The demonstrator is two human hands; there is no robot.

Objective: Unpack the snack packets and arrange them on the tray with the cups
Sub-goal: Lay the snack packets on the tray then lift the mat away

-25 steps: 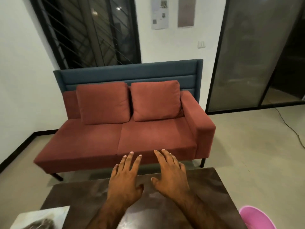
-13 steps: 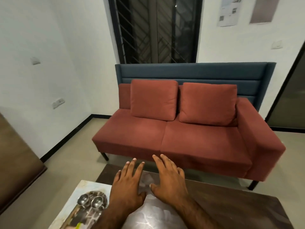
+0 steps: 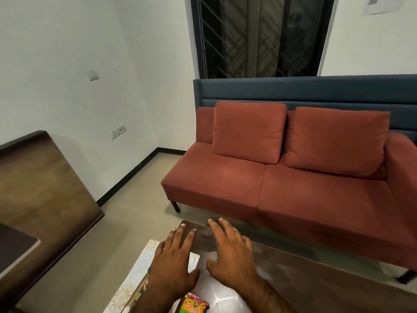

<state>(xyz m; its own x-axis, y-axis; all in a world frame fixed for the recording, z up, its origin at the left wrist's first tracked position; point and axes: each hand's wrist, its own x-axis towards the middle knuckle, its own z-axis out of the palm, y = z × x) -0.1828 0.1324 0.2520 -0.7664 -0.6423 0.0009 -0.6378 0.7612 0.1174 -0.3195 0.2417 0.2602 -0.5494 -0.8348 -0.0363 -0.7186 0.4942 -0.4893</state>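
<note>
Your left hand (image 3: 171, 265) and right hand (image 3: 232, 256) are empty, fingers spread low over the table (image 3: 304, 274) — one snack packet (image 3: 194, 304) lies nearest you, close to the tray (image 3: 135, 274), cups unseen, so judge unpacking and arranging not yet begun.

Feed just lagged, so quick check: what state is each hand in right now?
Left hand: open, fingers spread, holding nothing.
Right hand: open, fingers spread, holding nothing.
</note>
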